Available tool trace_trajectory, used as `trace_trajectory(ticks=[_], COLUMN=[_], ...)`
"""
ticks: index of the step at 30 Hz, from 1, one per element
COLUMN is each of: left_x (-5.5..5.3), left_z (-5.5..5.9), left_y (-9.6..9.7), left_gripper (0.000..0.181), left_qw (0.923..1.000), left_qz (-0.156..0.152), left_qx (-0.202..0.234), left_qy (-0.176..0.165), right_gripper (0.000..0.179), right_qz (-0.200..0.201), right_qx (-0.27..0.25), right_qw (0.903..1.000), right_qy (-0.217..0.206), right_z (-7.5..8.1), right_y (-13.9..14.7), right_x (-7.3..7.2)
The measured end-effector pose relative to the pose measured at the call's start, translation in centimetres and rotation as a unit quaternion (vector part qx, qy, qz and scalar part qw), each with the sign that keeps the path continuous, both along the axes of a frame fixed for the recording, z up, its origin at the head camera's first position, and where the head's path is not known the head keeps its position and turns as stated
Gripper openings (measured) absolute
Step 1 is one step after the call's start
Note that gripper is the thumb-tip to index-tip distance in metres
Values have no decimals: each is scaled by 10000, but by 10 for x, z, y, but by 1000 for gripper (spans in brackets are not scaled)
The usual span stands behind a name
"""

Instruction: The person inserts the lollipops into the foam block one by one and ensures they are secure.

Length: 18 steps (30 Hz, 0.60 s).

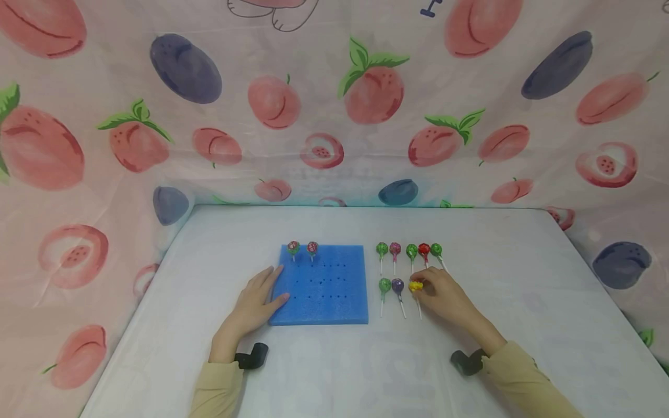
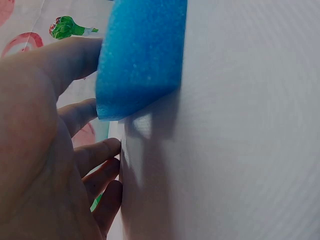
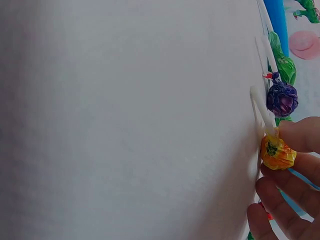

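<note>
Right hand point(image 1: 443, 297) pinching yellow lollipop point(image 1: 415, 285) by its wrapped head, on white table point(image 1: 470, 360) just right of purple lollipop point(image 1: 398, 285), stick lying flat. Left hand point(image 1: 257, 302) flat, fingers straight, resting against left edge of blue foam block point(image 1: 324, 296). Two lollipops point(image 1: 302, 248) standing upright in block's far row. More lollipops point(image 1: 410, 251) lying in row beyond right hand.
</note>
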<state>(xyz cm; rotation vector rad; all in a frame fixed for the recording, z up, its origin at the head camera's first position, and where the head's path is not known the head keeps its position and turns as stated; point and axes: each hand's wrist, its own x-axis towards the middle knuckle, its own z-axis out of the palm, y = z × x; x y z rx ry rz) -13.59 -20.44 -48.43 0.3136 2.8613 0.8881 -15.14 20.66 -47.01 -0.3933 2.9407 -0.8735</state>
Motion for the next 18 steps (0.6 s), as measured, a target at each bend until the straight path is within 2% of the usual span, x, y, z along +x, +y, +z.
trace_trajectory(ticks=[18], left_x=[0], left_z=[0], left_y=[-1], left_gripper=[68], left_qw=[10000], left_qz=[-5], left_qx=[27], left_qy=[-10], right_gripper=[28], right_qz=[-232], right_qx=[-357], right_qw=[9991], right_qy=[-81], right_z=[1], right_y=[0], right_x=[2])
